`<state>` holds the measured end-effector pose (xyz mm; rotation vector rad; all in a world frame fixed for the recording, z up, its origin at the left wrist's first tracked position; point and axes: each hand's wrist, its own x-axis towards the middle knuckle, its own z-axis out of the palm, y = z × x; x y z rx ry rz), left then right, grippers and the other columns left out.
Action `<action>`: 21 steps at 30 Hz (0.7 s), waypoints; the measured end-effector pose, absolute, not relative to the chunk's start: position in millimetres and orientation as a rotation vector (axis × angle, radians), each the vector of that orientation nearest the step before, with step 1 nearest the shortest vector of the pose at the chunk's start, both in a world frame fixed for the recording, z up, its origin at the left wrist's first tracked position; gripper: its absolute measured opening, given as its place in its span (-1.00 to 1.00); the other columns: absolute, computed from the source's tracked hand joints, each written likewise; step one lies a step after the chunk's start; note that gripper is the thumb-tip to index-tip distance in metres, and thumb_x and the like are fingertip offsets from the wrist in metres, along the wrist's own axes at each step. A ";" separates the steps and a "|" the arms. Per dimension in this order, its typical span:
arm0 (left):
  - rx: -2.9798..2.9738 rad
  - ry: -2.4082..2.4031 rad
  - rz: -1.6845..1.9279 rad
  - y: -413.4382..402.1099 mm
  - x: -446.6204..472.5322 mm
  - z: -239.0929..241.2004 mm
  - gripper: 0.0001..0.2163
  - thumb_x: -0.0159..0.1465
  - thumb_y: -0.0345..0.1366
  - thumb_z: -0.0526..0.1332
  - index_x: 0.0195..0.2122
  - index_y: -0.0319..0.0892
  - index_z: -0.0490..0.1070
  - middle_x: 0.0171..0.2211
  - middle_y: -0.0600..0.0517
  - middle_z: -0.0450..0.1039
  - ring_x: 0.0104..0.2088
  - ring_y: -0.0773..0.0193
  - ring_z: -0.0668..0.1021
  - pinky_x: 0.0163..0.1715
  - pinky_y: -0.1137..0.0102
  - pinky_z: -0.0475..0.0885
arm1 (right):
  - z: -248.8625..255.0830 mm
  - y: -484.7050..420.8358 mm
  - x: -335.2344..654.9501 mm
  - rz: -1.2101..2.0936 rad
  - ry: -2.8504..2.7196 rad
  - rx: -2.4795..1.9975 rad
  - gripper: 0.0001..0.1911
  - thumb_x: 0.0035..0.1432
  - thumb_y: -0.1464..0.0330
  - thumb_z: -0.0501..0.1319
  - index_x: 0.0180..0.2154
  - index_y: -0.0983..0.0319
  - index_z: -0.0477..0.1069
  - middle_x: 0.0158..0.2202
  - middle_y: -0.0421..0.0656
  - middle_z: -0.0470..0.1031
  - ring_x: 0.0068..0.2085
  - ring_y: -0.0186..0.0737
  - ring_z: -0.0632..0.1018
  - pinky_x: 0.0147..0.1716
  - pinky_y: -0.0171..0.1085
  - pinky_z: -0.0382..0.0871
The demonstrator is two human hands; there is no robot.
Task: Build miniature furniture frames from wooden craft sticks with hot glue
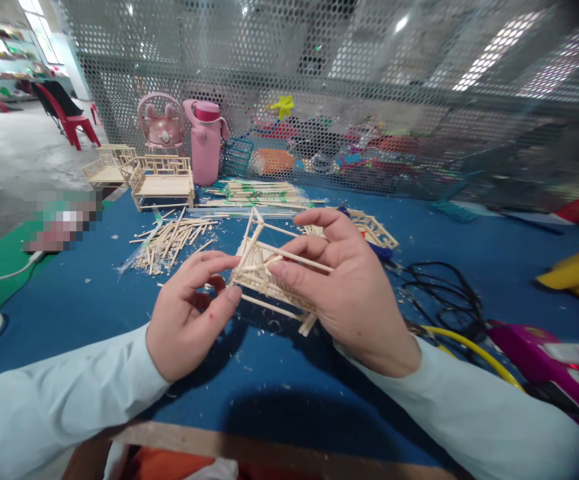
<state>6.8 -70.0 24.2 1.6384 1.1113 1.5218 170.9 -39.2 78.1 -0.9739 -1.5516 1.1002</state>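
Both hands (pixel 269 293) gripping a stick frame (pixel 269 267) over a blue table (pixel 469 247), perforated metal screen (pixel 319 87) behind.

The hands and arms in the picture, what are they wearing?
Both arms wear long, loose, pale blue-white fabric sleeves that end at the wrists. The left hand and right hand are bare: no gloves, rings or watch show. The left sleeve and right sleeve look plain, without markings.

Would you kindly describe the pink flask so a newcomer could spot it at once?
Follow the perforated metal screen along the back of the blue table. At its left stands the pink flask, beside a pink rabbit-eared bottle; the flask is the taller, straight-sided one with a darker lid.
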 end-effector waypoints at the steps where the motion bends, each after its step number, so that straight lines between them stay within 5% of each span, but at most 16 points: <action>1: 1.637 1.106 1.523 -70.3 6.7 23.9 -0.81 0.19 -0.33 0.20 -0.16 -0.14 0.45 -0.13 -0.06 0.36 -0.40 0.39 0.46 -0.67 0.59 0.38 | 78.7 -39.1 171.2 1.104 -1.557 -0.979 -0.59 -0.04 0.39 0.29 -0.17 0.14 0.14 -0.50 -0.35 0.41 -0.54 -0.43 0.43 -0.59 -0.42 0.26; 9: 1.607 1.050 1.527 -69.2 3.5 23.4 -0.84 0.24 -0.30 0.15 -0.24 -0.16 0.50 -0.24 -0.03 0.42 -0.54 0.43 0.44 -0.62 0.50 0.40 | 84.2 -35.4 176.2 1.225 -1.578 -0.975 -0.50 -0.08 0.43 0.30 -0.11 0.14 0.14 -0.49 -0.35 0.40 -0.55 -0.43 0.43 -0.57 -0.41 0.30; 17: 1.625 0.968 1.740 -65.2 3.8 33.3 -0.67 0.19 -0.37 0.19 -0.01 -0.08 0.28 -0.14 -0.01 0.35 -0.24 0.32 0.43 -0.31 0.45 0.42 | 88.3 -27.1 176.0 1.320 -1.568 -0.921 -0.46 -0.09 0.45 0.31 -0.08 0.17 0.13 -0.53 -0.38 0.37 -0.59 -0.47 0.37 -0.61 -0.45 0.22; 21: 1.556 0.943 1.652 -59.4 8.8 39.2 -0.65 0.17 -0.43 0.18 -0.02 -0.12 0.22 -0.23 0.02 0.36 -0.28 0.35 0.46 -0.28 0.46 0.43 | 88.5 -24.9 175.7 1.311 -1.566 -0.895 -0.46 -0.09 0.46 0.30 -0.09 0.17 0.13 -0.54 -0.39 0.36 -0.59 -0.47 0.37 -0.61 -0.44 0.22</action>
